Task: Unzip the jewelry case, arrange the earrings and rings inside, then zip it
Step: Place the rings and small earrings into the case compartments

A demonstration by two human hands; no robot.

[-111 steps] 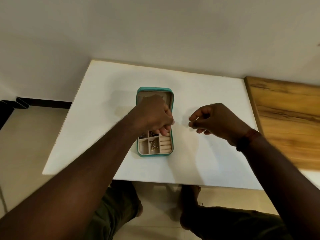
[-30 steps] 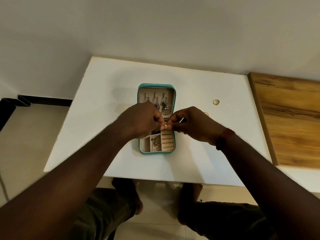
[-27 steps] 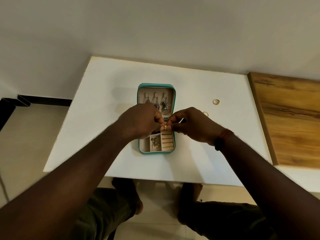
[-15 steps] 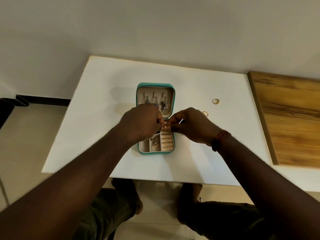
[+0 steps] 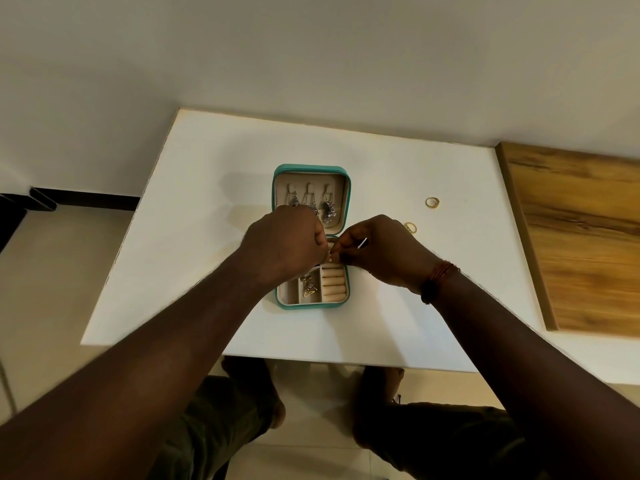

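Note:
A teal jewelry case (image 5: 348, 202) lies open on the white table (image 5: 194, 209). Three dangling silver earrings (image 5: 327, 209) hang in its lid. A gold triangular earring (image 5: 308, 289) rests in a lower compartment beside the beige ring rolls (image 5: 333, 289). My left hand (image 5: 284, 244) and my right hand (image 5: 384, 251) meet over the top of the ring rolls, fingertips pinching a small gold ring (image 5: 330, 259) between them. Two more gold rings lie loose on the table, one (image 5: 432, 202) far right, one (image 5: 410, 226) just behind my right hand.
A wooden board (image 5: 581, 237) covers the right side beyond the table. A wall stands right behind the table. My knees and feet show below the table's front edge.
Since 3.7 s ago my right hand has come in from the right to meet the left over the ring rolls. In the last second both hands have held almost still there.

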